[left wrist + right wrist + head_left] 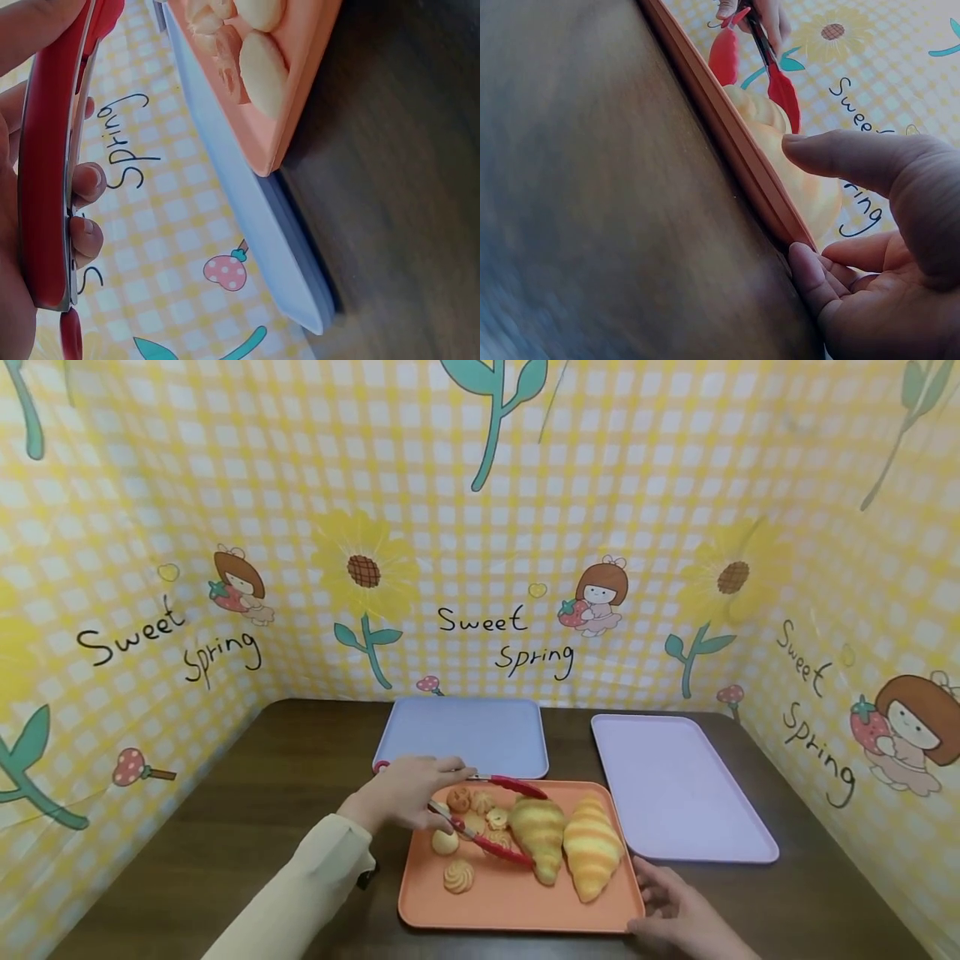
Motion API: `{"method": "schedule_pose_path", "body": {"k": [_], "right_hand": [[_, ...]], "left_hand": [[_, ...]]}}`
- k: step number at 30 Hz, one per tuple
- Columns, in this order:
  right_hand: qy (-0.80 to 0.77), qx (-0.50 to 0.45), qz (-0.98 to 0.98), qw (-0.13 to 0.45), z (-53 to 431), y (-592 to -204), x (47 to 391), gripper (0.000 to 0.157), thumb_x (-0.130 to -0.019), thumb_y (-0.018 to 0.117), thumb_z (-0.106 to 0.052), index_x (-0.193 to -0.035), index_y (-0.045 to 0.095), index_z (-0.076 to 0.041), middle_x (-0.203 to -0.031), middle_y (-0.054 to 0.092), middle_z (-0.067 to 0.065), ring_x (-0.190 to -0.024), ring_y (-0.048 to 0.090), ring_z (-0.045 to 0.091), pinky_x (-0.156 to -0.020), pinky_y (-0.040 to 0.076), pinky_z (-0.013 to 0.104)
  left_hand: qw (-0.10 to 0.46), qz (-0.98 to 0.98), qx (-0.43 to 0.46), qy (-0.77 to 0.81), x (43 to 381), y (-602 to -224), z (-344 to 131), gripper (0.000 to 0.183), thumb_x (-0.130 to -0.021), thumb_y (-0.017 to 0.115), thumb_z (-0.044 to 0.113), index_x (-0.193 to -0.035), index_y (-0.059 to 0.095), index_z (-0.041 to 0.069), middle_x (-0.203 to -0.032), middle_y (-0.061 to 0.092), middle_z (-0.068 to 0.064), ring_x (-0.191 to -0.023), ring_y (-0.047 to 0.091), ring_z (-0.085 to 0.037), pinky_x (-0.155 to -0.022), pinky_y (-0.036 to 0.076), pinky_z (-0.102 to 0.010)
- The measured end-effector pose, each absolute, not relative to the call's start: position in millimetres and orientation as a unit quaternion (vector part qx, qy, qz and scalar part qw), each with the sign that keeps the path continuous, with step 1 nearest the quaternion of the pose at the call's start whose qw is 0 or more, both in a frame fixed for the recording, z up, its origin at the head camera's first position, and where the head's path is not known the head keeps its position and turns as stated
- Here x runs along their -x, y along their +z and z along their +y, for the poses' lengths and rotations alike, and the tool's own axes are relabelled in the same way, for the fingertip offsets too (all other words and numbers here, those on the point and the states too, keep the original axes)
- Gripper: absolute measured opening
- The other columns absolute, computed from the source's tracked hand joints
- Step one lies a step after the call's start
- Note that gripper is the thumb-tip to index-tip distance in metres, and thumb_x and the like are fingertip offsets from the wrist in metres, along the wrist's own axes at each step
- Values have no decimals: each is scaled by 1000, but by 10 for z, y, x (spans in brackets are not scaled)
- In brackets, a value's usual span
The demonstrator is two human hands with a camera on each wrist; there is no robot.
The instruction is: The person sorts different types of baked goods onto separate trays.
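My left hand holds red-handled tongs, their red tips spread to either side of a brownish croissant. Whether both tips touch the croissant cannot be told. It lies on an orange tray beside a yellower, striped croissant. At the tray's near right corner, my right hand touches the rim with its fingertips. In the right wrist view, one straight finger of that hand extends over the rim. Several small cookies, among them a swirl cookie, lie on the tray's left half, partly hidden by the tongs.
A blue tray lies behind the orange one, and a lilac tray lies to the right. All stand on a dark wooden table. A yellow checked cloth with flowers surrounds the back and sides.
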State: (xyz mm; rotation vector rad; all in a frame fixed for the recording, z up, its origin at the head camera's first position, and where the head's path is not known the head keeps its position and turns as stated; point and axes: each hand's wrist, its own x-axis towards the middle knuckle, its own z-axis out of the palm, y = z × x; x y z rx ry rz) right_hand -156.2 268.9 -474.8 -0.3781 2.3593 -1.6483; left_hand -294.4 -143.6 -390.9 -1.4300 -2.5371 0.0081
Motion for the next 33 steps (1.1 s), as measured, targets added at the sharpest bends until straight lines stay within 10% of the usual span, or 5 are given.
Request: {"method": "schedule_pose_path", "body": {"k": [33], "right_hand": [[-563,116,809,123,2681,-4710,1554,88,-83,79,-7,-146,25,19,-118,53,18,-93,57,14,-75,53,28]], "left_hand": [[222,-831,504,-75,2924,-4187,-1595,56,-83,76,42,-127,68,8,-101,57,1,-55,30,-2,-49,32,-20]]}}
